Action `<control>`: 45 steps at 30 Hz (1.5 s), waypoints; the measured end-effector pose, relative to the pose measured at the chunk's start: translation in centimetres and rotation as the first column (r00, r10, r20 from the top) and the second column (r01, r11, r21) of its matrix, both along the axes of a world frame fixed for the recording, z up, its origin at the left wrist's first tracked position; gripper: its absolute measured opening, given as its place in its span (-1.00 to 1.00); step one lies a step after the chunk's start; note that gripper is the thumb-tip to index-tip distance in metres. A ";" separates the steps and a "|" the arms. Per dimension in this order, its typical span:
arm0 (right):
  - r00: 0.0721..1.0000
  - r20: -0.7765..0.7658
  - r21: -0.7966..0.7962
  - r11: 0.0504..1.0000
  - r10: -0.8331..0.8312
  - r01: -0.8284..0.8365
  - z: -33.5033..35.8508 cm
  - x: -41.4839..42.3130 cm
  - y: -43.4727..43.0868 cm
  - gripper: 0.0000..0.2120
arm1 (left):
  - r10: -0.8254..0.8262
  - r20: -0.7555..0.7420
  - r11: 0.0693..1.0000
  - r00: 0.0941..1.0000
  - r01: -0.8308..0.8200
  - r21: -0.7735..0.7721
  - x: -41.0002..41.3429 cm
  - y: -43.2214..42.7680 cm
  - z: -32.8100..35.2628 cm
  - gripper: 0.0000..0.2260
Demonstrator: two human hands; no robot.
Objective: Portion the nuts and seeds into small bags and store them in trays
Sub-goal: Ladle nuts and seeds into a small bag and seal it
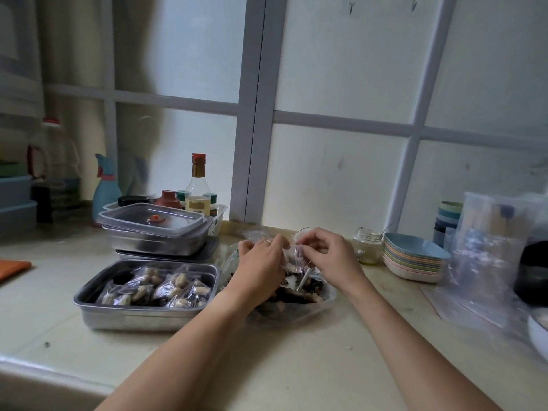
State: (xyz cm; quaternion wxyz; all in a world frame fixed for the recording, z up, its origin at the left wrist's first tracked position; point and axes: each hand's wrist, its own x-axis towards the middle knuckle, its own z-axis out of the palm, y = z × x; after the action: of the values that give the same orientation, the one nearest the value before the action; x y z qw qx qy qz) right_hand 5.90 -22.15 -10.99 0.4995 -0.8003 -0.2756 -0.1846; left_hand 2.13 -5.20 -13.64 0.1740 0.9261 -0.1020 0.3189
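forearms reach over the surface (296,360) to a small bag (292,258) held just above the heap of nuts and seeds (284,296). a half-pressed seal could spill it on the way to the tray (89,299) at left. curled fingers (308,242) of left hand (259,259) and right hand (332,253) pinch its top edge.

cam: head, one wide view | facing: looking forward and down along both forearms | range: sitting near, left hand (261,262) and right hand (329,256) landing mid-frame | framing: taking in the surface (296,366) around the hands, window panes (341,173) beyond them
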 end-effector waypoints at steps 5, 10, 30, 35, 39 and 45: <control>1.000 0.000 -0.020 1.000 -0.022 0.022 -0.2 0.2 -0.2 -0.90 | 0.028 0.006 0.999 1.000 -0.027 -0.025 0.0 0.1 -0.2 -0.64; 0.999 0.023 -0.081 0.996 0.029 -0.027 -0.3 0.3 0.0 -0.84 | 0.013 0.024 1.000 1.000 -0.013 -0.012 0.1 0.2 -0.2 -0.64; 0.959 -0.247 -0.012 0.989 0.142 -0.149 0.1 0.0 0.2 -0.84 | 0.004 0.064 0.993 0.998 0.003 -0.116 0.7 0.5 -0.3 -0.65; 0.855 -0.395 0.003 0.931 0.337 -0.366 0.4 -1.0 -0.2 -0.80 | 0.030 0.067 0.983 0.997 -0.017 -0.184 0.5 0.4 0.0 -0.72; 0.877 -0.367 -0.060 0.933 0.310 -0.355 0.0 -0.6 -0.2 -0.86 | 0.082 0.055 0.952 0.995 -0.061 -0.301 0.5 0.5 0.2 -0.75; 0.974 -0.159 -0.050 0.984 0.160 -0.170 -0.8 0.7 0.3 -0.94 | 0.130 0.067 0.942 0.989 -0.102 -0.319 0.3 0.5 0.2 -0.70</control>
State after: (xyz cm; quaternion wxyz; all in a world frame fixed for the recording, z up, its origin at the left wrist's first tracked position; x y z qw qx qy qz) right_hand 6.58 -21.84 -11.84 0.5072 -0.8021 -0.3073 -0.0710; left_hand 2.40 -4.71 -13.45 0.2955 0.8761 -0.0028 0.3809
